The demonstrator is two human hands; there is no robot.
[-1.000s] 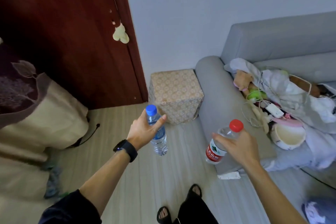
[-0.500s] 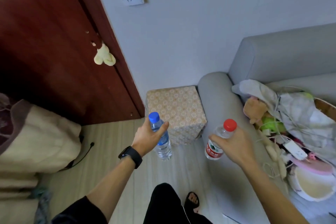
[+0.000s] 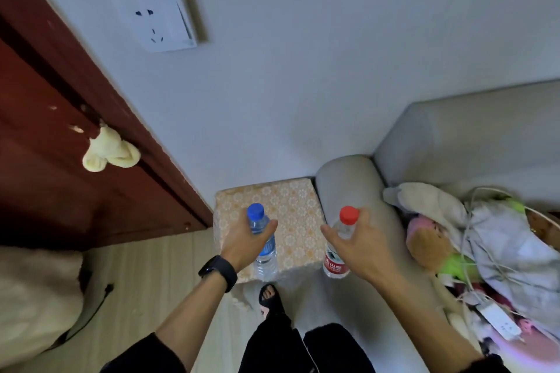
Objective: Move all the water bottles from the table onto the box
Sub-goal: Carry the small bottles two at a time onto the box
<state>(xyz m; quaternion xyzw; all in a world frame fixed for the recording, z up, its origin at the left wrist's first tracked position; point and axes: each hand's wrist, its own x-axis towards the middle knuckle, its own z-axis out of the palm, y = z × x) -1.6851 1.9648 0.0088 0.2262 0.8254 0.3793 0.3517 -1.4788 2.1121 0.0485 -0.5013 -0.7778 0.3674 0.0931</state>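
My left hand (image 3: 242,241) grips a clear water bottle with a blue cap (image 3: 264,247) by its upper body, holding it upright above the near left part of the patterned beige box (image 3: 298,206). My right hand (image 3: 362,247) grips a second bottle with a red cap and red label (image 3: 335,263), upright, just off the box's right edge, beside the sofa arm. The box stands on the floor against the wall, between the door and the sofa. Nothing rests on its top. The table is out of sight.
A dark red door (image 3: 60,145) with a yellow cloth on its handle (image 3: 109,151) is to the left. A grey sofa (image 3: 454,136) piled with clothes, toys and cables (image 3: 485,245) is on the right. My foot (image 3: 269,297) is just in front of the box.
I have stepped closer to the box. Both hands have carried their bottles forward; the blue-capped one now hangs over the box top and the red-capped one beside its right edge.
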